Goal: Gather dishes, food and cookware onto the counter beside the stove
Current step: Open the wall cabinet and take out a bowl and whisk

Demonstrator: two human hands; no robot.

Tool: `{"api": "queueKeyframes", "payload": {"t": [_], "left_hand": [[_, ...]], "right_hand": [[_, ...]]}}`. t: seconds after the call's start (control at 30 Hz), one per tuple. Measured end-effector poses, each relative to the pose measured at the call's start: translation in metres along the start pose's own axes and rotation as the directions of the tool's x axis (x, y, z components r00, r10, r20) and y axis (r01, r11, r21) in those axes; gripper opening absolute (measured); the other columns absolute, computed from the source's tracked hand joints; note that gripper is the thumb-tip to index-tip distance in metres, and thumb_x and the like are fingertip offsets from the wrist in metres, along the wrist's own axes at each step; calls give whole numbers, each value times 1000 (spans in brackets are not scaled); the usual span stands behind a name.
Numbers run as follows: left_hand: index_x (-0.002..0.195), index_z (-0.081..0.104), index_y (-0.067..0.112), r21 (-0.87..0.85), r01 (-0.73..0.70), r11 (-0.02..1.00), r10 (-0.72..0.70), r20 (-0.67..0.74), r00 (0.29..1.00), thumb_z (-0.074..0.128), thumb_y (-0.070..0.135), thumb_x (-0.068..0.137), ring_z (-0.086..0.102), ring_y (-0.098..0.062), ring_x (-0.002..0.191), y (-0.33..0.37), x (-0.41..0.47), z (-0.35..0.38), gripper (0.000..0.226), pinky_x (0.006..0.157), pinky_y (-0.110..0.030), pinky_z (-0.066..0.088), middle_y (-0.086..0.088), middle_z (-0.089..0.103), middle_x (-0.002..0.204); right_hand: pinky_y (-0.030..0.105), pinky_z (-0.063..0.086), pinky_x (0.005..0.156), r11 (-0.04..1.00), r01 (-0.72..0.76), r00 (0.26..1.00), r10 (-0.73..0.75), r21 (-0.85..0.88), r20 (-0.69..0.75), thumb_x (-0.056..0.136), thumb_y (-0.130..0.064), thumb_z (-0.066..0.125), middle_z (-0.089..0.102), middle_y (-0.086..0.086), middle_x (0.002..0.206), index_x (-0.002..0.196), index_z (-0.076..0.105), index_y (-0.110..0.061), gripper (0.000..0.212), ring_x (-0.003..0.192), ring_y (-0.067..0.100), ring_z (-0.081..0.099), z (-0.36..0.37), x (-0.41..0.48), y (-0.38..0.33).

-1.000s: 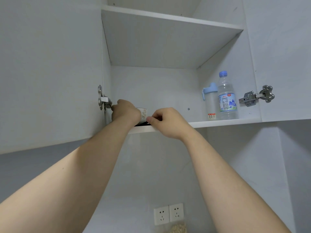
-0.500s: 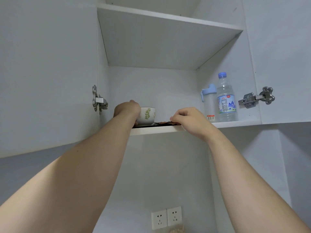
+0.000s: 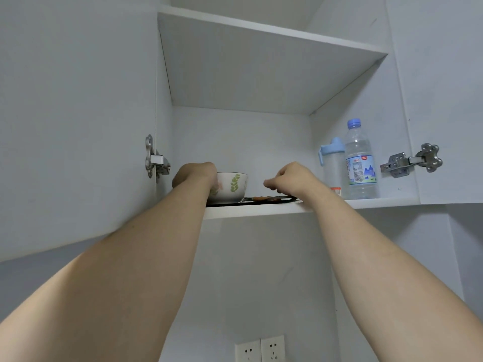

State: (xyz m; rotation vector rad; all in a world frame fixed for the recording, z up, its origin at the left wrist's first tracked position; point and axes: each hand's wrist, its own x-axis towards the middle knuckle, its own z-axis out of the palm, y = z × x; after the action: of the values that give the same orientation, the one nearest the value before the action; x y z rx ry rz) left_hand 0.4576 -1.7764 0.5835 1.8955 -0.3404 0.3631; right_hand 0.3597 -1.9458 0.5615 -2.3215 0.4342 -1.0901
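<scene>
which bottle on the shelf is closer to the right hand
The shorter bottle with the pale blue lid; it stands left of the taller labelled water bottle, toward the right hand.

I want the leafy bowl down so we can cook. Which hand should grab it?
Left. The left hand is right at the side of the leaf-patterned bowl, while the right hand is apart from it, fingers curled near the dark tray's right end.

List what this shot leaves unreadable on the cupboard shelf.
Head view, looking up from below:
Bowl contents: hidden by its own wall.
Left hand: fingers hidden at the bowl, grip unclear.
Right hand: curled over the dark tray; contact unclear.
Items on the tray: seen edge-on, unidentifiable.
Blue-lidded cup: partly behind the water bottle.
Wall sockets: cut by the bottom edge.
</scene>
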Motion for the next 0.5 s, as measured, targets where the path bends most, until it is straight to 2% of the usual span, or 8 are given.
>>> {"api": "queueKeyframes", "payload": {"t": [0.1, 0.2, 0.27, 0.3, 0.37, 0.4, 0.43, 0.5], "left_hand": [[75, 46, 11, -61, 32, 998, -33, -19, 999, 48, 16, 95, 39, -17, 57, -1, 4, 0, 21, 48, -23, 36, -4, 45, 73], [70, 39, 8, -258, 130, 957, -105, 109, 988, 43, 20, 103, 41, -18, 53, -1, 19, 11, 35, 33, -14, 36, -6, 46, 73], [67, 36, 13, -271, 172, 947, -140, 134, 981, 47, 26, 101, 33, -17, 55, -2, 23, 13, 38, 49, -18, 39, -1, 39, 70], [66, 34, 15, -205, 79, 976, -59, 103, 993, 49, 27, 100, 31, -17, 56, -1, 21, 16, 39, 55, -21, 39, 0, 37, 68], [68, 34, 12, -438, 102, 893, -67, 95, 993, 44, 19, 103, 43, -18, 56, 0, 22, 13, 37, 56, -21, 48, -3, 44, 69], [69, 35, 8, -427, 74, 901, -47, 74, 996, 42, 13, 104, 50, -20, 56, -4, 23, 13, 36, 57, -24, 54, -7, 48, 71], [70, 36, 5, -358, 91, 929, -61, 93, 994, 41, 9, 104, 54, -22, 57, -4, 23, 13, 34, 54, -25, 56, -10, 52, 72], [73, 44, 0, -373, 110, 921, -91, 69, 993, 45, 4, 99, 58, -25, 55, -4, 18, 13, 26, 32, -23, 46, -15, 60, 75]], "right_hand": [[28, 37, 59, 1000, -22, 1000, 22, 0, 23, 79, -31, 73, 61, 6, 73, 81, 73, -3, 28, 61, 19, 47, 2, 6, 1], [28, 33, 52, 992, -37, 994, 49, -117, 103, 80, -36, 79, 50, 4, 62, 65, 62, -10, 35, 56, 18, 44, 1, 6, -1], [29, 30, 50, 980, -48, 985, 79, -192, 155, 77, -42, 82, 43, 2, 58, 58, 49, -13, 47, 53, 17, 41, 1, 7, -2], [29, 29, 50, 976, -47, 982, 84, -215, 169, 76, -44, 83, 42, 1, 57, 57, 46, -14, 51, 53, 17, 40, 2, 9, -1], [29, 29, 49, 963, -26, 980, 77, -269, 182, 76, -44, 83, 40, 0, 54, 55, 42, -16, 54, 50, 18, 38, 3, 12, 0], [29, 29, 49, 955, -8, 979, 68, -298, 192, 78, -42, 82, 40, -1, 53, 54, 41, -17, 53, 49, 18, 38, 4, 14, 0], [28, 29, 48, 946, 7, 978, 61, -323, 200, 80, -39, 80, 40, -1, 52, 54, 42, -17, 51, 48, 18, 38, 4, 14, 0], [26, 29, 49, 934, 24, 976, 55, -355, 210, 82, -33, 76, 41, 1, 51, 54, 45, -15, 46, 51, 20, 40, 3, 15, 0]]}}
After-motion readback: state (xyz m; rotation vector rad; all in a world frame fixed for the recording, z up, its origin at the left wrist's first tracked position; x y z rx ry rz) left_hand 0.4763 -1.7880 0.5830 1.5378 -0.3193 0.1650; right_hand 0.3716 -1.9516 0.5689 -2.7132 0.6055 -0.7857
